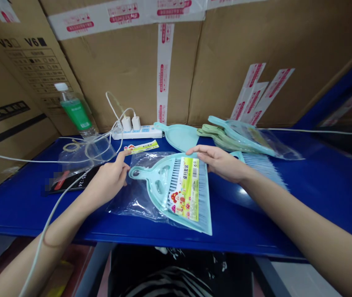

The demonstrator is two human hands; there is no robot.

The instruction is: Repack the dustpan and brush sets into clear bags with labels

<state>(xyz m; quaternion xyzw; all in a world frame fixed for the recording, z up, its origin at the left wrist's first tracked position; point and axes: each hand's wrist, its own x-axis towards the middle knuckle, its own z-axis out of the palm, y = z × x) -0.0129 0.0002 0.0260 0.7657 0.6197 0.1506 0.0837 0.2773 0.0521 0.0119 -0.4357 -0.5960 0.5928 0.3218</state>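
A light-blue dustpan [160, 202] lies tilted at the table's front, with a blue-bristled brush [205, 198] nested in it. A yellow-green printed card [190, 194] lies across the bristles. My right hand [220, 161] grips the dustpan's far edge, fingers on top. Under the dustpan spreads a clear plastic bag [131, 202]. My left hand [107, 180] is closed at the bag's left edge, beside the dustpan's looped handle; its fingertips partly hide what they pinch. Just beyond its index finger rests a loose printed card [143, 147].
Behind are another blue dustpan [182, 137], a pile of green dustpans [231, 140], a bagged blue set [250, 134] and a loose brush [264, 167]. A power strip [145, 132], white cables, a bottle [76, 113] and a phone [73, 181] occupy the left. Cardboard boxes [126, 74] wall the back.
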